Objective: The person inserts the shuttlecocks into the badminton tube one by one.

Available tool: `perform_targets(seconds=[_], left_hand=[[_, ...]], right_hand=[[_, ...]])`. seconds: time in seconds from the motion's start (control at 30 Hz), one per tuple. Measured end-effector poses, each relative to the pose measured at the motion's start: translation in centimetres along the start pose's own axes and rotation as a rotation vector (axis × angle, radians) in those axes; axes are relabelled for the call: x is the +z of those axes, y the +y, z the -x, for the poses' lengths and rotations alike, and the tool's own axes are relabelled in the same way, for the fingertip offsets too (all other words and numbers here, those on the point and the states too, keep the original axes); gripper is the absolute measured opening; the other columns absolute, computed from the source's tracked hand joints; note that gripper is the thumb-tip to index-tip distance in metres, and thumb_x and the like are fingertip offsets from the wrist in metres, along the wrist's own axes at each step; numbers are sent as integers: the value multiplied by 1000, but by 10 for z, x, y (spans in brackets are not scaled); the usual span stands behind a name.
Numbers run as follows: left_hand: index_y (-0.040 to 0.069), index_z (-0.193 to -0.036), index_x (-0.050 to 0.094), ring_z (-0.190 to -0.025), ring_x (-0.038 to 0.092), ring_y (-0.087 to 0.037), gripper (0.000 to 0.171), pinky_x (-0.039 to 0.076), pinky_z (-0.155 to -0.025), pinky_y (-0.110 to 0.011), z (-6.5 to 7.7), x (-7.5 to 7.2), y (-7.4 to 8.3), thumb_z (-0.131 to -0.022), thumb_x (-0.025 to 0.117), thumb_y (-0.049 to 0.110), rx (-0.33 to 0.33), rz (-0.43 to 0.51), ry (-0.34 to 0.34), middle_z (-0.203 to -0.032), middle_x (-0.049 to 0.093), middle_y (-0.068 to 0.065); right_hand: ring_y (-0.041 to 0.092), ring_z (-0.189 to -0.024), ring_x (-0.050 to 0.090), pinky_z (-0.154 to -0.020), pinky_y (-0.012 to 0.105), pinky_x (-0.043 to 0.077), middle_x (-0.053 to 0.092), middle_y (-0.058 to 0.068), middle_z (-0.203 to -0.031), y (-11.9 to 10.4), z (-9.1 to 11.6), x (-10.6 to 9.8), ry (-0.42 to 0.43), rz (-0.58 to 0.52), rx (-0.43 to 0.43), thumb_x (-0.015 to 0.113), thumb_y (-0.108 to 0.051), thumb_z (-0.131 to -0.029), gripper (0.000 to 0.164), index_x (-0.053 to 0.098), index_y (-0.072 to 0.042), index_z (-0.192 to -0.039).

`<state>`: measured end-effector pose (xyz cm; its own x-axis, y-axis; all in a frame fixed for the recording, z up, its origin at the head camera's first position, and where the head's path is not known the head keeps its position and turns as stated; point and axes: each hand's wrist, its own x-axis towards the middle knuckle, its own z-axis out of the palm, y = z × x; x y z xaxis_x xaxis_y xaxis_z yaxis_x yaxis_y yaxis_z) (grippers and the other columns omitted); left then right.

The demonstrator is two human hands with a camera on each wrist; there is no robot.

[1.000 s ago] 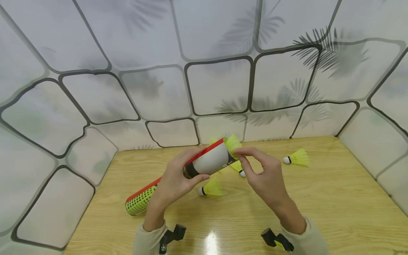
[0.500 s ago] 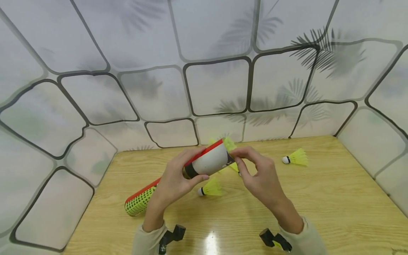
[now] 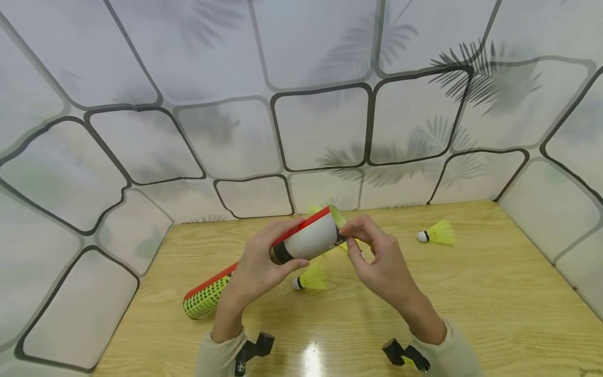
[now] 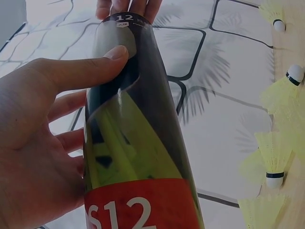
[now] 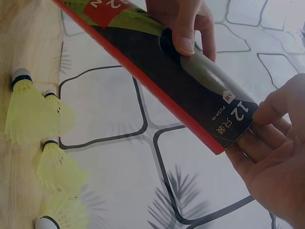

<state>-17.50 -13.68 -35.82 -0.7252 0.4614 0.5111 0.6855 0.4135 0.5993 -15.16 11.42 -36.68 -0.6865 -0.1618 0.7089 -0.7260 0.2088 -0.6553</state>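
Observation:
A long shuttlecock tube [image 3: 313,236], printed black, white, red and green, lies tilted in my left hand [image 3: 259,259]. In the left wrist view, my thumb presses along the front of the tube [image 4: 152,138] while the fingers wrap behind it. My right hand [image 3: 383,256] is at the mouth of the tube, its thumb and fingers bent close to the rim. The right wrist view shows some fingertips of the right hand [image 5: 274,164] tucked at or inside that mouth. Pale yellow-green shows within the opening; whether the fingers hold a shuttlecock there is hidden.
Yellow shuttlecocks lie on the wooden table [image 3: 471,293]: one shuttlecock [image 3: 312,277] below the tube, another shuttlecock [image 3: 437,233] at the right, and others partly hidden behind the hands. A patterned cloth wall [image 3: 325,131] closes off the back and sides.
The yellow shuttlecock that stuck out of the tube's mouth between my right fingers has gone inward, out of sight. My right hand has moved slightly left. The left hand keeps its grip.

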Motion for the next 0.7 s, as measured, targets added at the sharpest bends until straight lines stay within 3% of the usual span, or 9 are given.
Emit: perform_targets(seconds=[0.33,0.53,0.7], left_hand=[[21,-145,58,-121,59,-15,74,54,-92,-43,-1,-2,-2,-79,91,14,-11,-2,12,-139,60,4],[18,-144,58,-121,60,-19,73,55,-90,-45,0,-6,-9,-79,91,15,-20,-22,30,-139,61,1],[15,-144,59,-120,61,-21,73,55,-90,-46,2,-12,-15,-79,91,14,-39,-40,65,-137,63,-1]], right_hand=[[22,-112,69,-94,26,53,69,7,-113,0,-1,-2,1,-8,7,57,21,-91,33,65,-1,-114],[22,-116,66,-96,26,52,70,8,-120,1,-4,-17,-19,-30,48,50,21,-93,42,66,-4,-121],[20,-113,67,-97,26,51,70,8,-120,9,-4,-32,13,22,33,52,19,-94,38,66,-3,-121]])
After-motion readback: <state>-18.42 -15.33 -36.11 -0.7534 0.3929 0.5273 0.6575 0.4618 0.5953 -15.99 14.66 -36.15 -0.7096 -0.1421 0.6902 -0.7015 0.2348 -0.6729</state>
